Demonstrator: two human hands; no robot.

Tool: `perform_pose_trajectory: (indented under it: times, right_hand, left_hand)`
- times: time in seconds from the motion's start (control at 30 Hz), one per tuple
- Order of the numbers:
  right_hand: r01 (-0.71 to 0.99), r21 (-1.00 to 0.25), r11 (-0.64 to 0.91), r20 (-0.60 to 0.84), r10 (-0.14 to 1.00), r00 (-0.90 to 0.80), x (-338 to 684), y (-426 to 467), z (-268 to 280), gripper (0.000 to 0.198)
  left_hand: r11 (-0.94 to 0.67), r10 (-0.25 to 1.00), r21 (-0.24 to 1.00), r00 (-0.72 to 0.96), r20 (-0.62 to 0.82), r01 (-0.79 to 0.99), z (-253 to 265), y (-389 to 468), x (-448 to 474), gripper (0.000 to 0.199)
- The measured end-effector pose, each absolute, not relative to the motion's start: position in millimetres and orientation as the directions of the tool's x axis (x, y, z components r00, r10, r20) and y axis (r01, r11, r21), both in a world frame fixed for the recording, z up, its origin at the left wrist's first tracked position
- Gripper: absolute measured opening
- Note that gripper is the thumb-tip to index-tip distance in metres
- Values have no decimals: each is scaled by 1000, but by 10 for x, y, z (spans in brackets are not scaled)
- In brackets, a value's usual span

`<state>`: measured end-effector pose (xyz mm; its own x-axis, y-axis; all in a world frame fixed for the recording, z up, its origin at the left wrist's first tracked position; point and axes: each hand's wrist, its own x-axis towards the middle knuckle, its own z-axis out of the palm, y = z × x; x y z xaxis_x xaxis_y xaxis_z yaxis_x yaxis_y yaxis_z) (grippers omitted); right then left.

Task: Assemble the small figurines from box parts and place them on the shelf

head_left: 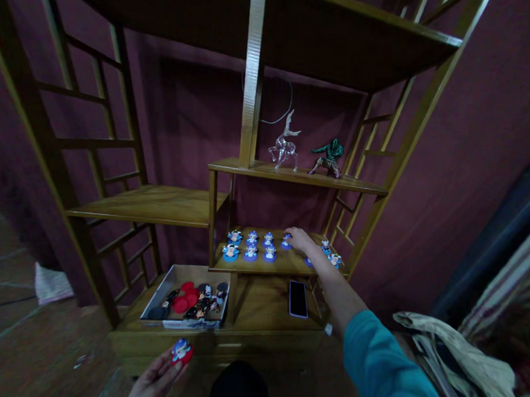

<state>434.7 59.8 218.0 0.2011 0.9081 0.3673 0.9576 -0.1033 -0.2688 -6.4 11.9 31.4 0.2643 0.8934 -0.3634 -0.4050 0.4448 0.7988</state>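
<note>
My left hand (pixel 160 375) is low in front of the cabinet, its fingers closed on a small figurine (pixel 181 351) with a blue top and a red round base. My right hand (pixel 299 239) reaches onto the middle shelf (pixel 282 267), fingers gripping a blue-and-white figurine (pixel 286 241) at the back of a row. Left of it, several similar figurines (pixel 251 252) on blue and purple bases stand in two rows. Beyond my right wrist, another figurine (pixel 334 260) stands at the shelf's right end, with others partly hidden by the forearm.
A white open box (pixel 158 300) holding red discs and dark figurines sits on the lowest shelf. Right of it lies a phone (pixel 298 299). Above stand a clear deer ornament (pixel 285 145) and a crouching green figure (pixel 329 157). Fabric (pixel 462 357) is piled at the right.
</note>
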Motion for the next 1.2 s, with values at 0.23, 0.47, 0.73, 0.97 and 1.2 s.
perform_pose_trajectory:
  times: [0.23, 0.47, 0.73, 0.97, 1.2]
  right_hand:
    - [954, -282, -99, 359, 912, 200, 4390, 617, 2117, 29]
    - [955, -283, -90, 362, 912, 193, 4395, 553, 2147, 32]
    - [950, -305, 72, 472, 878, 85, 4069, 413, 2301, 30]
    - [956, -254, 145, 412, 911, -29, 3723, 281, 2285, 33]
    - [939, -322, 119, 311, 950, -14, 3729, 260, 2291, 31]
  left_hand:
    - [454, 889, 788, 273, -368, -416, 209, 205, -76, 59]
    - [430, 896, 798, 310, -319, -422, 176, 196, -65, 57]
    - [400, 912, 809, 274, -305, -431, 231, 174, -69, 57]
    - [401, 911, 812, 274, -307, -424, 237, 174, -69, 60]
    - [429, 894, 808, 315, -318, -403, 140, 222, -99, 61]
